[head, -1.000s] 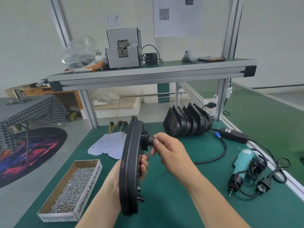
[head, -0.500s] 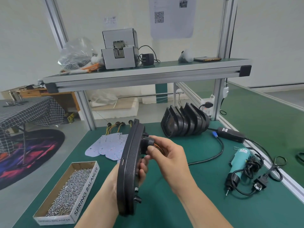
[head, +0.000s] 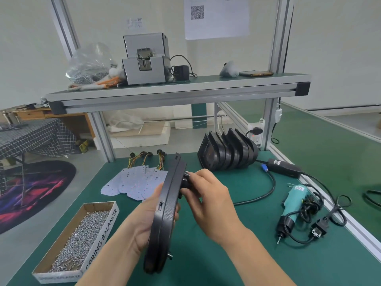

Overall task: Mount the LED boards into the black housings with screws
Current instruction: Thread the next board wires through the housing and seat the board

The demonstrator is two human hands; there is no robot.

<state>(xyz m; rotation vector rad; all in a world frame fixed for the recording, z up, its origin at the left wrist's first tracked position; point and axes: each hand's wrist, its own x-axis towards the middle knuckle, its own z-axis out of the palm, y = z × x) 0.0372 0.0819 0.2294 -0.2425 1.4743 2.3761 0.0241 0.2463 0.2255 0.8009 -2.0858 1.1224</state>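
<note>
I hold a black housing (head: 165, 211) edge-on above the green bench. My left hand (head: 144, 219) grips it from the left side, thumb on the front rim. My right hand (head: 206, 193) pinches a black knob-like part (head: 186, 178) on the housing's back. Several white LED boards (head: 136, 182) with coloured wires lie fanned on the bench behind. A row of several more black housings (head: 228, 153) stands on edge at the back. An open cardboard box of screws (head: 80, 238) sits at the front left. A teal electric screwdriver (head: 292, 203) lies at the right with its cord coiled.
A black power adapter (head: 284, 168) and its cable lie behind the screwdriver. The upper shelf (head: 177, 87) carries a grey screw feeder (head: 144, 60), a bag of screws and a phone. Aluminium posts frame the bench; a socket strip sits by the right post.
The housing has tilted, its top leaning away to the right, and my right hand has closed further around the knob on its back. The camera view dropped slightly.
</note>
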